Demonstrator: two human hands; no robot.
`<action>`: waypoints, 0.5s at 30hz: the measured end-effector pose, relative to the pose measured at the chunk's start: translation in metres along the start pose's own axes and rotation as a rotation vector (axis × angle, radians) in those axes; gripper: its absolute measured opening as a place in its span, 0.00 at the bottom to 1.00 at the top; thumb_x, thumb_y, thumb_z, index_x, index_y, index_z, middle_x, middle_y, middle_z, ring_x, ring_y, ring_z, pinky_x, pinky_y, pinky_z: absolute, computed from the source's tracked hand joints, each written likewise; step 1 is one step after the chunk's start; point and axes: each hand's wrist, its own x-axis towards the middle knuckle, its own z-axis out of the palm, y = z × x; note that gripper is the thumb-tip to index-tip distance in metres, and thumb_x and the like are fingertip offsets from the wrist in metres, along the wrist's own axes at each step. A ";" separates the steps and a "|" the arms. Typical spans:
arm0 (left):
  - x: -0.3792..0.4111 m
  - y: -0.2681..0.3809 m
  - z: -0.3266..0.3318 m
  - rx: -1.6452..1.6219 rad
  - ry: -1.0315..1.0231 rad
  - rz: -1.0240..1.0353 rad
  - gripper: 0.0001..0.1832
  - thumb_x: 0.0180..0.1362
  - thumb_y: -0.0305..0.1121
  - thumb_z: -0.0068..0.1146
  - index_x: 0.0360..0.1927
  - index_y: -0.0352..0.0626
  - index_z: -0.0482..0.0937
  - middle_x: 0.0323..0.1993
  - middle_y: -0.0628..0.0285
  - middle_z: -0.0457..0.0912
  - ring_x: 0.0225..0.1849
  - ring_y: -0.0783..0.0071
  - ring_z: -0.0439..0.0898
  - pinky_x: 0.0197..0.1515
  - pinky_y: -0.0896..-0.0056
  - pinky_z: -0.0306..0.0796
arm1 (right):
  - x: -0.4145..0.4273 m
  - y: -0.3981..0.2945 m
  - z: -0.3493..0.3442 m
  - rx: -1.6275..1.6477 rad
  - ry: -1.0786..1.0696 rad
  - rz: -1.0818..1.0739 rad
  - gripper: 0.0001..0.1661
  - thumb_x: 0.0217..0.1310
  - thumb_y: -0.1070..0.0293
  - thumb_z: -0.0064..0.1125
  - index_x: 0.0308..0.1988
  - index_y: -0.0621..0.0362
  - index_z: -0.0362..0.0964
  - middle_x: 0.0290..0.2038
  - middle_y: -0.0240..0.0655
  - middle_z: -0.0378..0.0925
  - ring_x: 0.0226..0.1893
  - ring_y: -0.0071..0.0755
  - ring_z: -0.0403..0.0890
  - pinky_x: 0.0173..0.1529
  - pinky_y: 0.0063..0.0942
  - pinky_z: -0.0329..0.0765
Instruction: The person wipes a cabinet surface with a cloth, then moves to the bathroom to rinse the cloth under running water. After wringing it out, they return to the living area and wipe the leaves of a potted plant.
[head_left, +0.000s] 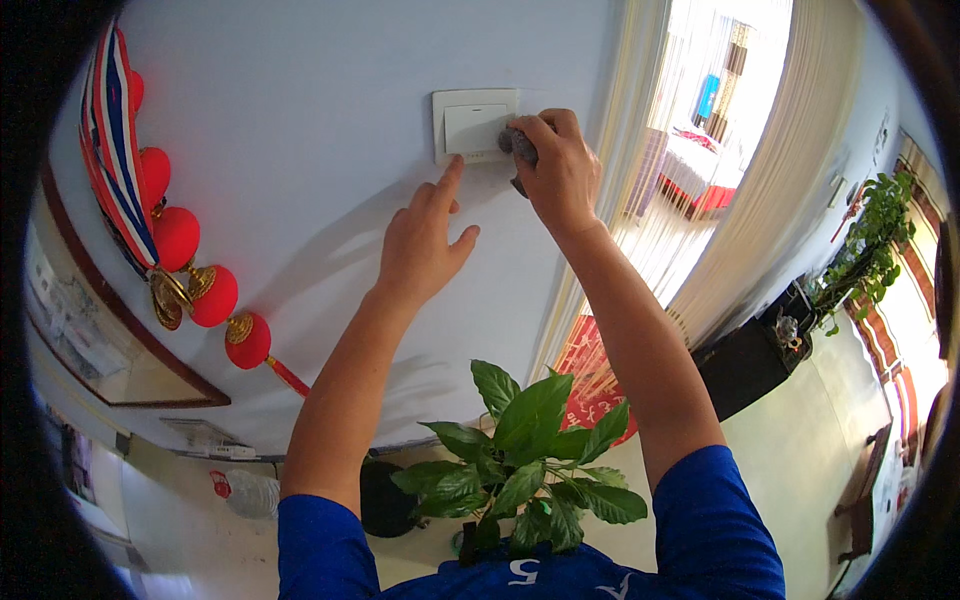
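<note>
A white wall light switch (475, 127) with one wide rocker is mounted on the pale blue wall (337, 112). My right hand (561, 169) grips a dark grey cloth (523, 145), bunched up and pressed at the right edge of the switch plate. Part of the cloth is hidden behind my fingers. My left hand (424, 236) holds nothing; its index finger points up to the lower edge of the plate, and its thumb is spread away.
Red lantern ornaments (214, 296) and striped medal ribbons (116, 142) hang at left. A leafy potted plant (525, 450) stands below my arms. Right of the switch is a doorway with a string curtain (780, 150). A plastic bottle (251, 493) rests on the floor.
</note>
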 end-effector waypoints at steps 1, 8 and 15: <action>0.000 -0.001 0.001 -0.007 0.013 0.005 0.45 0.47 0.28 0.64 0.68 0.53 0.55 0.35 0.64 0.74 0.28 0.72 0.73 0.35 0.70 0.73 | -0.003 0.001 0.001 -0.009 -0.012 0.018 0.18 0.43 0.74 0.63 0.39 0.47 0.76 0.40 0.33 0.72 0.37 0.41 0.79 0.36 0.36 0.76; 0.002 0.002 -0.001 -0.011 -0.028 -0.058 0.45 0.47 0.29 0.64 0.69 0.55 0.54 0.36 0.63 0.73 0.28 0.72 0.73 0.35 0.70 0.73 | -0.012 0.004 0.005 -0.007 -0.023 -0.001 0.19 0.39 0.75 0.65 0.38 0.48 0.76 0.39 0.33 0.72 0.38 0.39 0.78 0.36 0.34 0.76; 0.000 0.000 0.000 -0.031 -0.033 -0.047 0.46 0.47 0.29 0.64 0.69 0.57 0.52 0.35 0.63 0.73 0.28 0.73 0.73 0.34 0.71 0.73 | -0.019 0.011 0.010 0.001 -0.017 0.041 0.20 0.40 0.74 0.65 0.39 0.48 0.76 0.39 0.32 0.72 0.38 0.41 0.78 0.37 0.36 0.76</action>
